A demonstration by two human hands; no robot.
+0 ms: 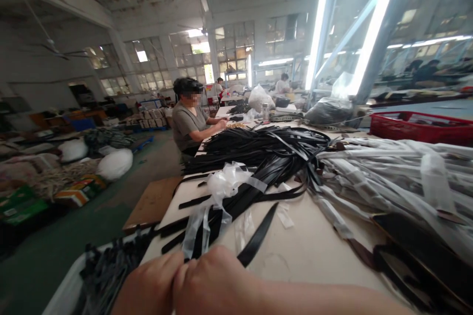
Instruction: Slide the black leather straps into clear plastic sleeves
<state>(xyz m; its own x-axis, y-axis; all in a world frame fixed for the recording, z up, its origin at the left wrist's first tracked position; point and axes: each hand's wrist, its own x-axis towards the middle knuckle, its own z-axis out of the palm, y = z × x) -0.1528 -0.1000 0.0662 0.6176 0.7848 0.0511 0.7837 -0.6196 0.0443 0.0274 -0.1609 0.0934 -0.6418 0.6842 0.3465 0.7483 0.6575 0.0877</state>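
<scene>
The left hand (pixel 151 280) and right hand (pixel 214 273) are positioned side by side at the lower edge of the view, touching, knuckles upward, fingers curled inward. The fingertips and palms are hidden; whether the hands grasp anything cannot be told. The left hand is cut off by the lower edge.

A flat black strap (pixel 260 234) with a tapered far end extends over the cream-topped bench (pixel 291 251) from behind the right hand; its near end is concealed. Directly beyond the hands, crumpled translucent plastic film (pixel 229 182) partly covers a large bundle of glossy black straps (pixel 273 167). Individual straps in the bundle overlap and cannot be separated by eye.

To the right lie long strips in whitish translucent wrapping (pixel 362 182), cut off by the right edge; their contents are mostly obscured. A dark, looped article (pixel 417 241) in front of them is blurred and not identifiable.

At lower left, a white container (pixel 68 283) of dark strips is partly hidden by the left hand. Farther along the bench, a co-worker in a grey shirt (pixel 188 123) handles items too small to make out.
</scene>
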